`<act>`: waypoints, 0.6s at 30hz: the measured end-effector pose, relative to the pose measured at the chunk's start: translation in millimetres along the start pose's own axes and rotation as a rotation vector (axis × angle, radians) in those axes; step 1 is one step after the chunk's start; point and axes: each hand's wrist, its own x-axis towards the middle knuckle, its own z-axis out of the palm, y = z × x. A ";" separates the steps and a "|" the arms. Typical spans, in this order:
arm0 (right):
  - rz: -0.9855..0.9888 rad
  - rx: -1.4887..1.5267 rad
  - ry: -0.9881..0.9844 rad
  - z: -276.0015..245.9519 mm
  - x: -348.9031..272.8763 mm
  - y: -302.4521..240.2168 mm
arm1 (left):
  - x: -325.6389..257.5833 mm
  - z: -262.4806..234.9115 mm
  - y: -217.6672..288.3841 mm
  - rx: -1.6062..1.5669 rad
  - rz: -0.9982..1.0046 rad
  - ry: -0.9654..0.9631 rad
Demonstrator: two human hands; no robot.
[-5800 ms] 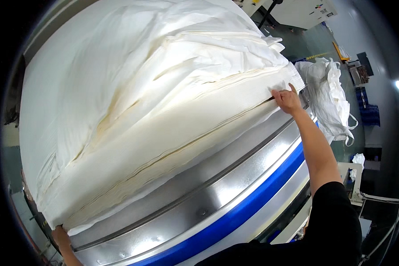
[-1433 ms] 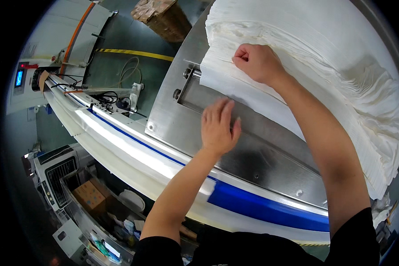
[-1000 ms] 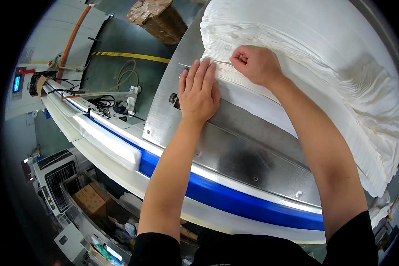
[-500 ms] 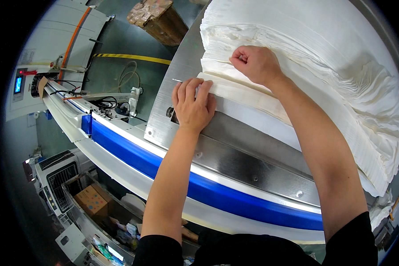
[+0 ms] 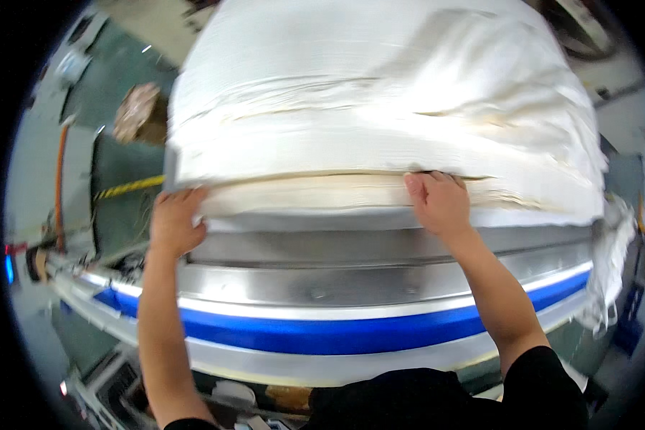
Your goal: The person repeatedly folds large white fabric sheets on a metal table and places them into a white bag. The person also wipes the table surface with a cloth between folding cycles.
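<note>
A thick pile of white, many-layered fabric (image 5: 322, 147) covers the metal table. Along its near side runs a cream-coloured band of stacked layers (image 5: 315, 192), with a dark gap behind it. At the band's left end is my left hand (image 5: 178, 221), its fingers bent over the corner and its thumb below. Farther right, my right hand (image 5: 439, 202) grips the band from above; its fingertips go into the gap behind and are hidden. Motion blurs both hands somewhat.
A steel ledge (image 5: 294, 283) and a blue rail (image 5: 337, 335) run along the table's near side. Loose white cloth (image 5: 613, 265) hangs off the right end. On the floor to the left stand a brown wrapped carton (image 5: 142, 115) and a yellow-black strip (image 5: 129, 187).
My view has swung right, so the pile now lies straight across. My right hand has moved from above the fabric down onto the near band. My left hand stays at its left end.
</note>
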 end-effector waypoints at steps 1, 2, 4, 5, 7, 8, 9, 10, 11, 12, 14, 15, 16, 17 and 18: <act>0.035 -0.016 0.028 -10.6 -10.0 39.1 | 8.4 -8.5 8.2 -0.021 -0.038 -0.085; 0.071 -0.107 0.034 -21.6 -21.6 81.0 | 14.3 -11.7 17.5 0.046 -0.071 -0.125; 0.139 -0.269 0.045 -45.7 -43.9 163.5 | 33.7 -15.1 32.7 0.191 -0.145 -0.307; 0.188 -0.242 0.043 -56.8 -54.6 199.3 | 45.0 -13.6 45.8 0.278 -0.219 -0.374; 0.284 -0.199 0.052 -87.7 -73.2 264.9 | 61.4 -6.4 58.2 0.431 -0.235 -0.465; 0.328 -0.191 0.029 -100.2 -81.1 293.9 | 62.6 0.1 57.4 0.488 -0.132 -0.380; 0.367 -0.176 0.005 -111.0 -88.2 323.2 | 66.1 12.3 44.0 0.517 -0.150 -0.434; 0.418 -0.174 -0.022 -126.2 -100.4 353.5 | 62.4 16.0 39.3 0.557 -0.008 -0.331; 0.412 -0.235 -0.029 -136.0 -107.7 375.5 | 60.2 9.8 39.4 0.474 -0.062 -0.378; 0.397 -0.288 -0.032 -141.8 -109.1 394.1 | 44.4 38.7 1.6 0.362 -0.143 -0.192; 0.445 -0.410 -0.131 -165.7 -127.5 439.1 | 63.1 46.9 20.1 0.409 -0.286 -0.286; 0.451 -0.429 -0.143 -176.8 -132.2 459.2 | 64.8 55.2 4.6 0.429 -0.321 -0.328; 0.450 -0.436 -0.159 -181.8 -135.2 478.7 | 53.8 71.5 -28.9 0.410 -0.277 -0.259; 0.444 -0.432 -0.179 -180.0 -136.9 496.0 | 37.4 84.2 -63.0 0.398 -0.238 -0.196; 0.518 -0.481 -0.318 -187.4 -139.6 519.0 | 35.8 89.9 -76.1 0.369 -0.252 -0.168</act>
